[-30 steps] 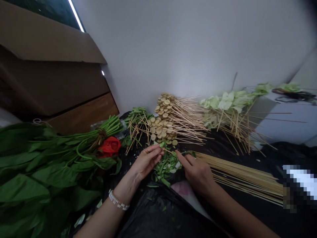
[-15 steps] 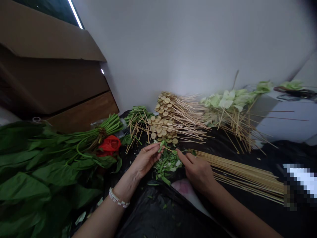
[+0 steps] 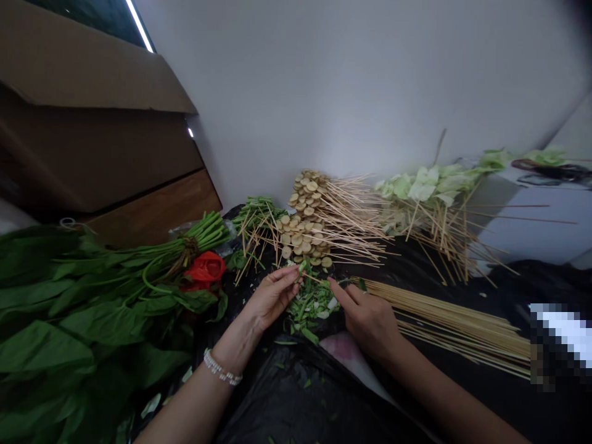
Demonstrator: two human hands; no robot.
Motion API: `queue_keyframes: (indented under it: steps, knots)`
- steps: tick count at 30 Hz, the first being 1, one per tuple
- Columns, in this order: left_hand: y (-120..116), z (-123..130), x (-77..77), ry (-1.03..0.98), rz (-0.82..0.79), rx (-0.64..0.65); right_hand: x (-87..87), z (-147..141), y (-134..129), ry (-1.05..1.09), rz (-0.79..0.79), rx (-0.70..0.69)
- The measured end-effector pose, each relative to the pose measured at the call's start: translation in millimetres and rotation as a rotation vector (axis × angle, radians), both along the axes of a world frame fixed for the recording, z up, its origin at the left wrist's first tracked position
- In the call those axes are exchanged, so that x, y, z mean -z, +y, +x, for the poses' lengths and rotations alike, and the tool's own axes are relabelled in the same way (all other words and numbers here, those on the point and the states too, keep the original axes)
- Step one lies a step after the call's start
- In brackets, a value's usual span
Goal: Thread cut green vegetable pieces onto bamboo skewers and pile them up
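My left hand (image 3: 276, 297), with a beaded bracelet on its wrist, pinches a small green vegetable piece (image 3: 302, 267) between thumb and fingers. A thin wooden skewer (image 3: 316, 279) runs from that piece to my right hand (image 3: 367, 314), whose fingers are closed on it with the index finger stretched along it. Below and between both hands lies a heap of cut greens (image 3: 309, 311). Just behind them are skewered round slices (image 3: 303, 237), their sticks pointing right. A bundle of bare skewers (image 3: 457, 317) lies to the right of my right hand.
Large leafy greens (image 3: 92, 308) and a red plastic bag (image 3: 206, 270) lie at the left, below a cardboard box (image 3: 92, 148). Skewered green stems (image 3: 259, 213) stand left of the slices. Skewered pale leaves (image 3: 430, 185) lean at the back right. Black plastic (image 3: 272, 394) covers the front.
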State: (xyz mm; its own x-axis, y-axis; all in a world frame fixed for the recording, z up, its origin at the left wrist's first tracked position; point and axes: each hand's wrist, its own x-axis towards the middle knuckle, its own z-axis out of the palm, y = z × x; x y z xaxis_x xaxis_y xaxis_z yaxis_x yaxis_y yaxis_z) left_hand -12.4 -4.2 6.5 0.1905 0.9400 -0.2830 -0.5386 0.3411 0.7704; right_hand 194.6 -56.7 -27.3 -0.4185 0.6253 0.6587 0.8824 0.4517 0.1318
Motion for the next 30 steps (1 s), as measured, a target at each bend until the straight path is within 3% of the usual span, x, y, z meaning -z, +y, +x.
queue_keyframes:
  steps: [30]
  knots:
    - [-4.9,2.5,6.5,0.06,0.061,0.083,-2.8,-6.2,-4.2,0.053,-0.004,-0.07]
